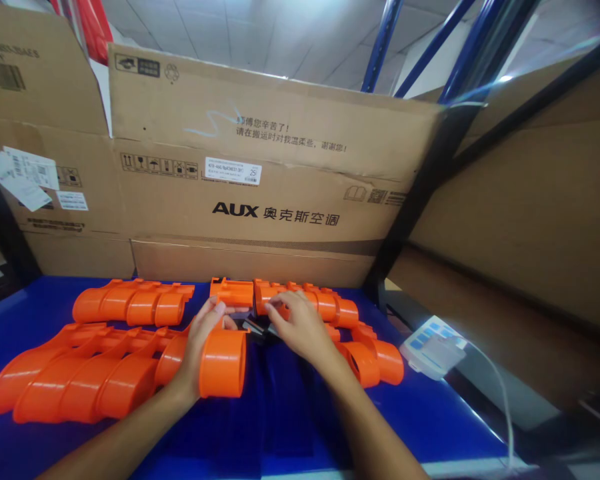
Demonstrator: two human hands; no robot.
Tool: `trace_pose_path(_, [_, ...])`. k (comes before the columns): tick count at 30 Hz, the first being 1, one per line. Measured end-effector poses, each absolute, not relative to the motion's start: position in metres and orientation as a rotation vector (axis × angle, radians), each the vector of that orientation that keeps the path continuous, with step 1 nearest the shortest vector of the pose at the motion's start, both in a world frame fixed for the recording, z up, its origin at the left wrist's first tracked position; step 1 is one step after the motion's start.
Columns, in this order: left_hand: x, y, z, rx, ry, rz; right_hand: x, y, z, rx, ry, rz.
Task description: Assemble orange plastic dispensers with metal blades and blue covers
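My left hand (200, 343) is wrapped round an orange plastic part with a wide ring end (223, 363), held up over the blue table surface. Its thumb points upward, and some of its fingers are behind the part. Just right of it, my right hand (300, 327) is bent with its fingertips drawn together near several small black pieces (255, 328). What those fingertips hold, if anything, I cannot make out. Straight behind my hands lies another orange part (231, 292), with a black bit at its upper left corner.
Rows of similar orange parts lie at the back left (130, 303), front left (80, 380) and right (370, 360). A white device with blue keys (433, 347) and a cable sits at the right edge. Cardboard (280, 187) walls the back; a dark post (410, 193) stands right.
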State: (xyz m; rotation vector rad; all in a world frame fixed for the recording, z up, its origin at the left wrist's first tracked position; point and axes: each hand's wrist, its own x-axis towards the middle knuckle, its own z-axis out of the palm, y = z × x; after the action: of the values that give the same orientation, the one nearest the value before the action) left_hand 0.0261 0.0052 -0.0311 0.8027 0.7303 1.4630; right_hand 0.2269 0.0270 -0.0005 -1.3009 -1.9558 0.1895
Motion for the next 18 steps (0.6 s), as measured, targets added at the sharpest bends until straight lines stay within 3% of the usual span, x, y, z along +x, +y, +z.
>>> trace_pose_path(5, [0.028,0.01,-0.036,0.75,0.658,1.488,0.225,0.03,-0.009,-1.51,-2.213,0.012])
trace_pose_path(18, [0.032,0.01,-0.039,0.801,0.701,1.478,0.223,0.035,-0.016,-1.565,-2.271,0.089])
